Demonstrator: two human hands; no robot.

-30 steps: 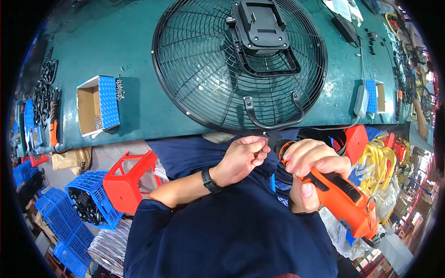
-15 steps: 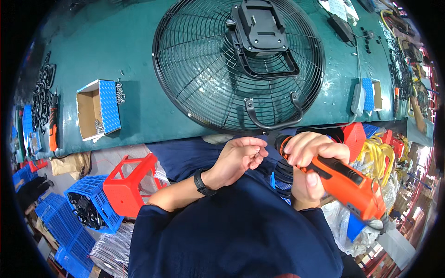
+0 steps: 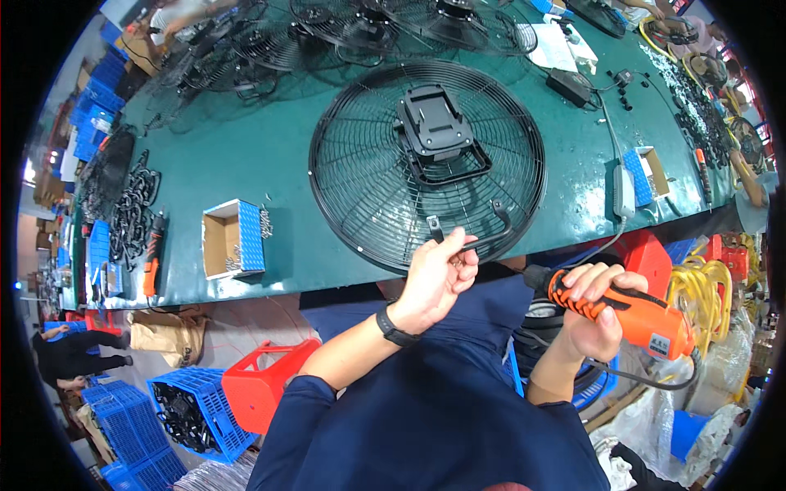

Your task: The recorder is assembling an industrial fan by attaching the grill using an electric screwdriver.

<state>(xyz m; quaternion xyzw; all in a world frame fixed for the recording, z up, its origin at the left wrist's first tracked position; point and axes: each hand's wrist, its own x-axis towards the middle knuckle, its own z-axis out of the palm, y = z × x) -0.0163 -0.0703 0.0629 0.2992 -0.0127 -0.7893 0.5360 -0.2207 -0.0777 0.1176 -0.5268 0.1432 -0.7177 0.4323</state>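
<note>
My right hand point(image 3: 596, 315) is wrapped round an orange and black corded electric screwdriver point(image 3: 643, 319), its black nose pointing left toward my left hand. My left hand point(image 3: 442, 282) has its fingers curled together at the near edge of a round black fan grille point(image 3: 360, 172). Whatever those fingers hold, if anything, is hidden. Just beyond the fingertips is a curved black handle point(image 3: 501, 233) on the grille, partly covered by them. A black square housing point(image 3: 438, 123) with a bracket frame sits at the grille's middle, and the grille lies flat on a green tabletop point(image 3: 278, 147).
Left of the grille stands a blue-sided cardboard box point(image 3: 252, 237) with screws inside and beside it. Another orange screwdriver point(image 3: 152, 262) lies farther left. More fan grilles point(image 3: 360, 29) crowd the table's far side. A power adapter point(image 3: 624, 192) and a small box point(image 3: 647, 176) lie right.
The view has shifted, showing more of the table. My left hand has risen to the handle, fingers still curled. The screwdriver has swung more level and stays in my right hand.
</note>
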